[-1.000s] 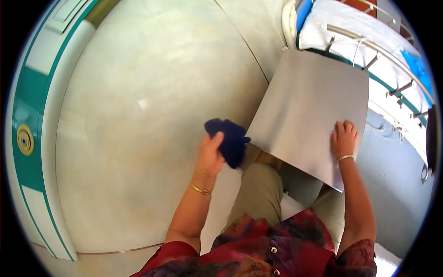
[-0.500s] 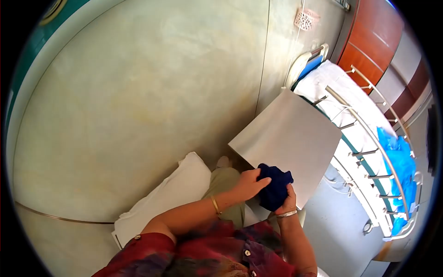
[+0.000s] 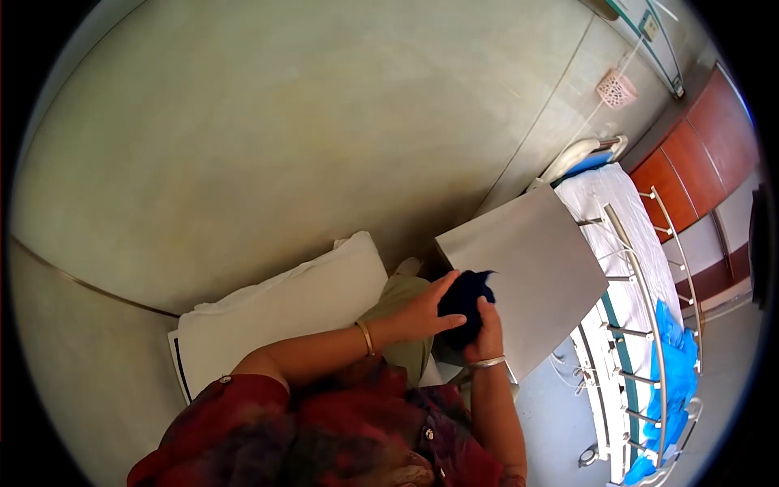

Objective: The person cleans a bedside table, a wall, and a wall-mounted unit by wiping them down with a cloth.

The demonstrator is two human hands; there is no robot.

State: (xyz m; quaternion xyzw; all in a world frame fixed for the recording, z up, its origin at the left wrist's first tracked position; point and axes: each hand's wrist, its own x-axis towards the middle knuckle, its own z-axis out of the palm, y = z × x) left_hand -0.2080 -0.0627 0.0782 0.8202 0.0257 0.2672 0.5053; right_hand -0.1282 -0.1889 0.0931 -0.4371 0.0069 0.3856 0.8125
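Note:
A bunched dark blue cloth [image 3: 464, 312] is between my two hands, in front of my lap. My left hand [image 3: 430, 312], with a gold bangle at the wrist, lies along its left side, fingers fairly straight and the thumb across the near face. On the other side my right hand [image 3: 485, 331], a silver bangle below it, grips the cloth with the thumb up. The exact kind of cloth item cannot be made out. Just beyond the hands is the grey top of a cabinet [image 3: 527, 260].
A white padded surface [image 3: 284, 300] lies at my left by the wall [image 3: 284, 146]. To the right stands a bed [image 3: 625, 219] with metal side rails [image 3: 641, 284] and a blue plastic-looking sheet [image 3: 669, 365] hanging there. A pink basket [image 3: 617, 88] hangs on the wall.
My view has turned, so the bed and cabinet sit further right and lower. The cloth looks more tightly bunched, and my left hand's fingers have straightened along it.

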